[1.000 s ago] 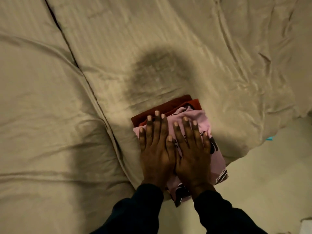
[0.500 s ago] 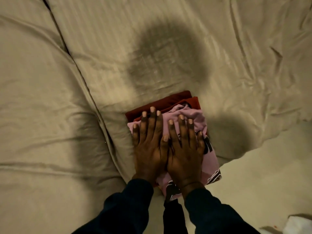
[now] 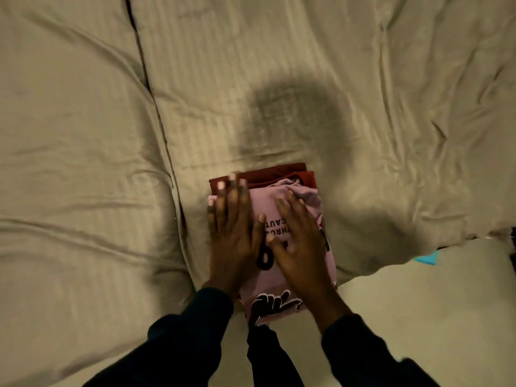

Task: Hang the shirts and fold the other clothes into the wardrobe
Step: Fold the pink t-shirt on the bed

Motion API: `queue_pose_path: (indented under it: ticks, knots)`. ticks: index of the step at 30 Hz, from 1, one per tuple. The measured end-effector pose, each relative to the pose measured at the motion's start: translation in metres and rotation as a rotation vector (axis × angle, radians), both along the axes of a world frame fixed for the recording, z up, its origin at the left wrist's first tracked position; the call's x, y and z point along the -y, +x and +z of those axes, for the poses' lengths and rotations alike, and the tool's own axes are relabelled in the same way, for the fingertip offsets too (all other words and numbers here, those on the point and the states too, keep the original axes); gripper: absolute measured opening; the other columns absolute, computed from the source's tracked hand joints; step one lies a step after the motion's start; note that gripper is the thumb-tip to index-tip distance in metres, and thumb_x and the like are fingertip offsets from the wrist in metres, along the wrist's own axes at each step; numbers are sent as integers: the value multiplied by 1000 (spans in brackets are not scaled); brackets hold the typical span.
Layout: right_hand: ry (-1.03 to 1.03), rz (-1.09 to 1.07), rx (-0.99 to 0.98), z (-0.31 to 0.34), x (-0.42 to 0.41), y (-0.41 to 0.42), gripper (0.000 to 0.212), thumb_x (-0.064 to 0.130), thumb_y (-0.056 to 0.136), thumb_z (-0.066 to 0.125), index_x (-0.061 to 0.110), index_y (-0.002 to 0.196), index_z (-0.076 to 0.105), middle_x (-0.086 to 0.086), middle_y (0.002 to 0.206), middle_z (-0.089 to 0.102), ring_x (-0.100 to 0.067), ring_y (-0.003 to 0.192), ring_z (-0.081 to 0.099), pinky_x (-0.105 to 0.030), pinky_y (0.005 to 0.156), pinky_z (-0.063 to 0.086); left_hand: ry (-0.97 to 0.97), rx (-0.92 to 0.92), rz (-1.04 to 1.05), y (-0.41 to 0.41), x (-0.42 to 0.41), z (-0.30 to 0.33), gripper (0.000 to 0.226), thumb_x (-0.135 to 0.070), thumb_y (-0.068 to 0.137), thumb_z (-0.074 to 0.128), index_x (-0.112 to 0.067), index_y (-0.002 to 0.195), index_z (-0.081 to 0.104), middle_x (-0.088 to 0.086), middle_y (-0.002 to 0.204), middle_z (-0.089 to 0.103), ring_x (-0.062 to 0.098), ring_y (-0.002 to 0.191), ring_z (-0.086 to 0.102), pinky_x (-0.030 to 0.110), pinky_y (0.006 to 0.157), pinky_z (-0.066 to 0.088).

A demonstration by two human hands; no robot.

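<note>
Lying under both flat hands' grip [image 3: 234,236] [image 3: 301,247]: pink garment [image 3: 268,202].

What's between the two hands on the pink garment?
In the head view, only a strip of the pink garment, with black print, shows between left hand and right hand.

left hand [image 3: 233,236] flat, right hand [image 3: 301,241] flat, fingers straight

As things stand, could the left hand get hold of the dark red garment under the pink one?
Probably yes. The left hand lies flat on the pink garment, fingertips already over the dark red garment, whose far and left edges show bare on the bed sheet.
</note>
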State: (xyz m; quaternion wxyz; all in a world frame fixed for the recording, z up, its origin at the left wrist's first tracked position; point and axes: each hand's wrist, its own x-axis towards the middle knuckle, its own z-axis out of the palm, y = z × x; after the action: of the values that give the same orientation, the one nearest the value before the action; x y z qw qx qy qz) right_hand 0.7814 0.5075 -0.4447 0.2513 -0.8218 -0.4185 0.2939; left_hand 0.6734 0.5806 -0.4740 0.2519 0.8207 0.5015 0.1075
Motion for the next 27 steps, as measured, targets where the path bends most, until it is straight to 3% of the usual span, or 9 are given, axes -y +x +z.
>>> queue_pose_path:
  ticks: [2,4,6,8,12,15,19,24,27]
  knots:
    - [33,-196,23,22,2,27,58,18,88,70,26,142,48,5,147,44,-14,136,37,-41,108,42,-74,29,266,0,4,15,83,-56,96,45,-6,157,18,12,166,9,26,154,5,33,123,-3]
    - [-121,-323,-14,33,1,53,64,23,83,77,21,141,48,-4,141,48,-22,127,44,-36,97,45,-331,193,562,-5,9,12,90,-72,80,57,-12,143,35,13,148,39,29,139,36,36,120,23]
    - [-252,-393,-469,34,-6,67,65,28,81,80,24,138,48,-4,135,58,-24,119,58,-37,87,55,-615,305,733,-9,7,10,91,-84,63,69,-22,126,47,4,125,59,26,116,62,44,94,56]
    - [-325,-374,-733,29,-12,78,63,27,77,84,26,131,52,-3,122,68,-23,105,69,-41,80,61,-819,356,719,-17,-2,10,86,-73,59,83,-20,121,56,4,112,69,24,97,73,40,72,63]
    - [-386,-264,-906,20,-19,93,58,18,77,84,25,126,56,-7,111,74,-26,97,73,-45,82,60,-1201,557,524,-21,-27,28,59,-32,77,84,-7,124,58,16,104,75,30,90,75,39,69,62]
    - [-374,-274,-996,13,-13,89,53,16,80,80,23,128,59,-13,108,75,-34,99,72,-56,91,55,-1243,568,452,-22,-31,39,32,-18,85,75,-8,115,67,17,99,76,33,93,74,40,74,62]
    - [-248,-238,-951,26,-1,72,54,13,82,78,27,131,57,-10,114,73,-31,105,70,-56,94,54,-1191,618,439,-35,-18,53,40,-16,85,75,-9,123,64,16,103,76,32,96,73,44,80,61]
    - [-142,-74,-828,97,2,60,63,10,81,78,29,136,54,-4,121,71,-24,112,67,-50,94,55,-1028,672,405,-51,-9,118,40,-11,86,76,-11,124,64,12,109,75,29,102,72,46,87,59]
    - [-48,-60,-774,156,1,48,63,6,81,77,26,137,54,-1,118,72,-19,109,69,-37,87,58,-922,699,376,-61,-13,175,46,-13,83,79,-10,126,62,9,111,75,23,102,72,42,88,60]
